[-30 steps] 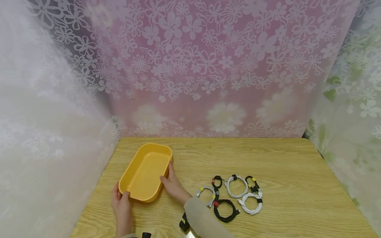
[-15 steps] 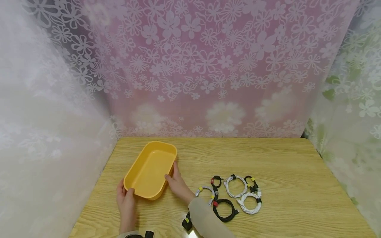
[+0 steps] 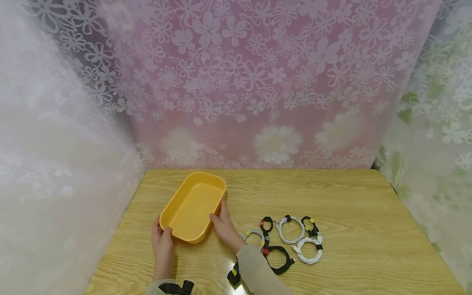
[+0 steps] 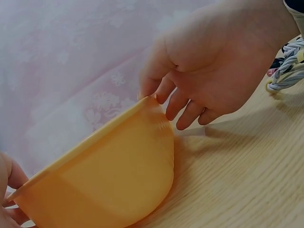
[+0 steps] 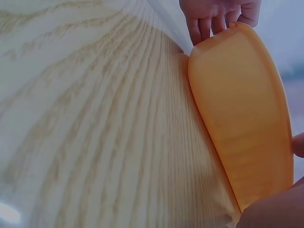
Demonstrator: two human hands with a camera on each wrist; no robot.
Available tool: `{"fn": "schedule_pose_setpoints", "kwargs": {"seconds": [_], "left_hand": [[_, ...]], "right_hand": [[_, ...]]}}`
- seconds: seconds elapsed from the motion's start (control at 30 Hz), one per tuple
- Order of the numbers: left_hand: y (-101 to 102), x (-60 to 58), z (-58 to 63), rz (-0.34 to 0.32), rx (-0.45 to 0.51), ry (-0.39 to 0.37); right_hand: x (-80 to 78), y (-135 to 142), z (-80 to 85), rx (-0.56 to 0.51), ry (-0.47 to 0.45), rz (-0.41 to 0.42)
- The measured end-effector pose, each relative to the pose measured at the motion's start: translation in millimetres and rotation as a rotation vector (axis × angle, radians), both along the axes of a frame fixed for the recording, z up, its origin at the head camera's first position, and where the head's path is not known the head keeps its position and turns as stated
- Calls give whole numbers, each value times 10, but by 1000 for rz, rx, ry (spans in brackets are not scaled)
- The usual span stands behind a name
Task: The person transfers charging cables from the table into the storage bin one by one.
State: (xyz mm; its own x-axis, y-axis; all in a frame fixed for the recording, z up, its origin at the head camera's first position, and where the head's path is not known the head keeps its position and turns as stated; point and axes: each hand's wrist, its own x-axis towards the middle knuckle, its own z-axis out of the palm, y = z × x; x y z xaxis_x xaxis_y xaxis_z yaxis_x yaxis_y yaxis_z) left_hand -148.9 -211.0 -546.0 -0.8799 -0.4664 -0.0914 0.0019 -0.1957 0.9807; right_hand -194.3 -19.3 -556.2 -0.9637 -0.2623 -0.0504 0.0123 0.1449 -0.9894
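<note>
A yellow rectangular plastic basin (image 3: 191, 207) lies at a slant on the left half of the wooden table, with nothing in it. Its near left corner is pinched by my left hand (image 3: 162, 244), thumb over the rim and fingers below it. My right hand (image 3: 225, 230) grips the long right side, thumb on the rim. In the left wrist view the right hand (image 4: 213, 61) is at the basin's edge, fingers under the rim. The right wrist view has the basin's outer wall (image 5: 237, 104) close against the tabletop, with the left hand (image 5: 221, 16) at the far end.
Right of the basin lie several tied cables: a white coil (image 3: 279, 235), a thick white coil (image 3: 307, 261), a black coil (image 3: 288, 265) and smaller ones. A black item with a yellow mark (image 3: 234, 278) is partly behind the right sleeve. Floral curtains (image 3: 258, 102) surround the table.
The basin has shifted to the right and slightly away from me, with both hands moving along and keeping their hold. The cables lie as before.
</note>
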Motion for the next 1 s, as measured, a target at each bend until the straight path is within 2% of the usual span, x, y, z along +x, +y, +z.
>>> {"fn": "schedule_pose_setpoints", "kwargs": {"seconds": [0.17, 0.37, 0.43, 0.6, 0.63, 0.8, 1.0], "left_hand": [[58, -70, -6, -35, 33, -8], [127, -130, -15, -74, -8, -11], [149, -156, -17, -85, -25, -2], [220, -222, -51, -117, -52, -13], [244, -231, -60, -120, -57, -16], [383, -260, -85, -113, -29, -3], [479, -320, -129, -112, -51, 35]], "right_hand": [[-4, 61, -19, -14, -2, -38], [-7, 137, -10, -50, -25, -85], [13, 166, 51, -61, -37, -98], [27, 202, 63, -70, -24, -147], [11, 199, 11, -67, -19, -160], [44, 215, 32, -65, -11, -208], [64, 273, 68, -99, -45, -262]]}}
